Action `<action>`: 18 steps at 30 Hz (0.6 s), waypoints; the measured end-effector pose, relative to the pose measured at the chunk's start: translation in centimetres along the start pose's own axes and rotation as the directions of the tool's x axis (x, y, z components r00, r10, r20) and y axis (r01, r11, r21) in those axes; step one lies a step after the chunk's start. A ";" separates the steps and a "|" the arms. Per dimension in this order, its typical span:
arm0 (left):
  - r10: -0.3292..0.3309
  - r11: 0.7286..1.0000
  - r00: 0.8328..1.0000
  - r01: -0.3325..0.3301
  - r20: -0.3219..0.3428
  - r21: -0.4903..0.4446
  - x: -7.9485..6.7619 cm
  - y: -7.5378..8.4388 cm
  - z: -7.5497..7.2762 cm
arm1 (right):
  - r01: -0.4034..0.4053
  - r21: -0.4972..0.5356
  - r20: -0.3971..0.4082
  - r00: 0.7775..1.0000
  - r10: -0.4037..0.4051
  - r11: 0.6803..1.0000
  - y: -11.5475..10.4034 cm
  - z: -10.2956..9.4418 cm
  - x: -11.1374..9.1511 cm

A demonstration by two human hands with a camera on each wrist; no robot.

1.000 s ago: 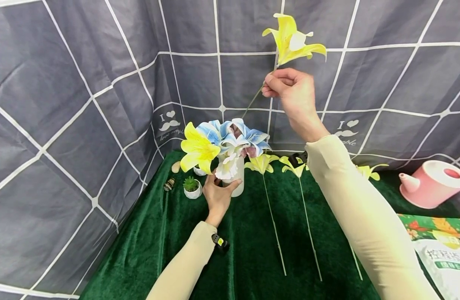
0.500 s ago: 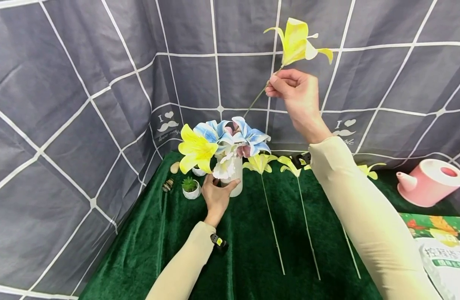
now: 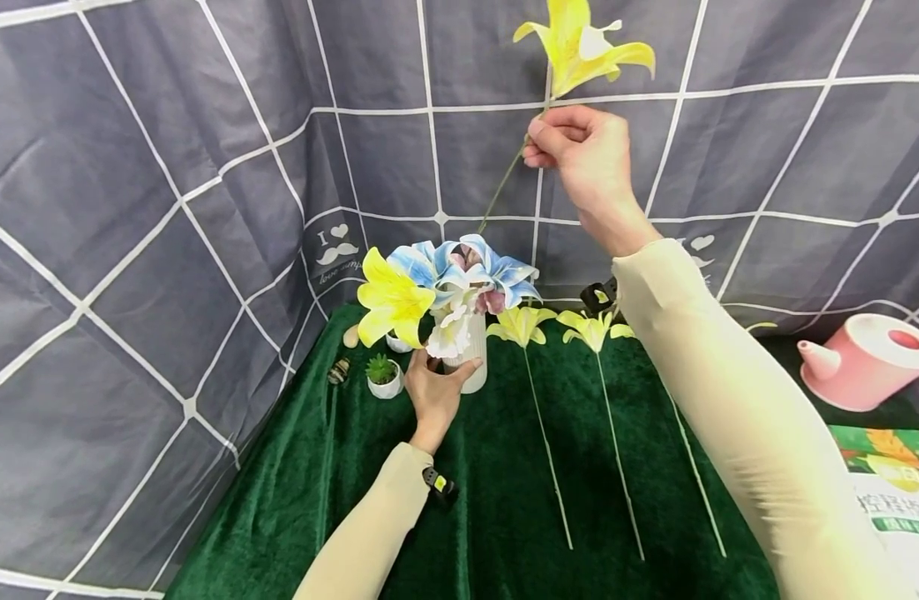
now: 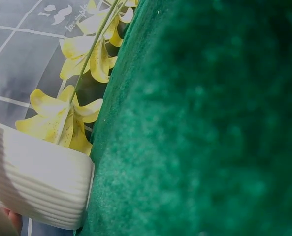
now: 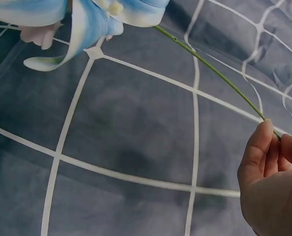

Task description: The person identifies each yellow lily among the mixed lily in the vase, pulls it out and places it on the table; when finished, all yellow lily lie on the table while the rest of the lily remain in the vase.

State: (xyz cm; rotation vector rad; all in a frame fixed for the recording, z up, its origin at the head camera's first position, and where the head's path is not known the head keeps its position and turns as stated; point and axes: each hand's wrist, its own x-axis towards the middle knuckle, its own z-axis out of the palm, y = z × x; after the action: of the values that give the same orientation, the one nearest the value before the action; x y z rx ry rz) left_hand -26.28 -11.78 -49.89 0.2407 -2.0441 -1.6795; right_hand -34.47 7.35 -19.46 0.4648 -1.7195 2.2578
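Note:
My right hand (image 3: 582, 158) pinches the thin green stem of a yellow artificial lily (image 3: 575, 54), high in front of the curtain. From the fingertips the stem slants down left, its lower end hidden behind the blue lilies (image 3: 459, 271). Those blooms, a yellow lily (image 3: 394, 298) and a white ruffled flower (image 3: 452, 333) crowd the top of a white ribbed vase (image 3: 474, 367). Low on the vase, my left hand (image 3: 432, 396) grips its side, thumb towards the right. The left wrist view shows the vase's base (image 4: 62, 191) on the green cloth.
Several yellow lilies (image 3: 521, 325) with long stems lie right of the vase. A potted succulent (image 3: 384, 375) stands left of it, near a striped stone (image 3: 338, 372). At far right are a pink watering can (image 3: 864, 367) and a printed bag (image 3: 894, 483). A grey curtain (image 3: 227, 350) encloses the back and left.
My right hand first shifts slightly right and down, then rises up and left with the lily. The bloom's top now leaves the head view. My left hand stays on the vase.

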 end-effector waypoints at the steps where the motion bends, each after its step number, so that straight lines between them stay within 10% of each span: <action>1: -0.002 1.000 1.000 0.002 0.003 -0.005 0.1 0.0 0.0 | 0.012 0.021 -0.008 1.000 -0.012 1.000 -0.2 -0.4 -0.2; 18: -0.028 0.999 0.999 0.029 0.029 -0.020 0.3 -0.3 0.8 | 0.262 0.399 -0.245 0.954 -0.174 0.879 -3.7 -8.2 -4.2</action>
State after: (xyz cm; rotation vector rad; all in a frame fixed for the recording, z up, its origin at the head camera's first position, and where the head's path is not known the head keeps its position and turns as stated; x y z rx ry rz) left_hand -27.01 -11.28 -50.25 0.2407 -2.0526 -1.7297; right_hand -29.92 16.22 -19.90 0.4694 -1.0109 2.4101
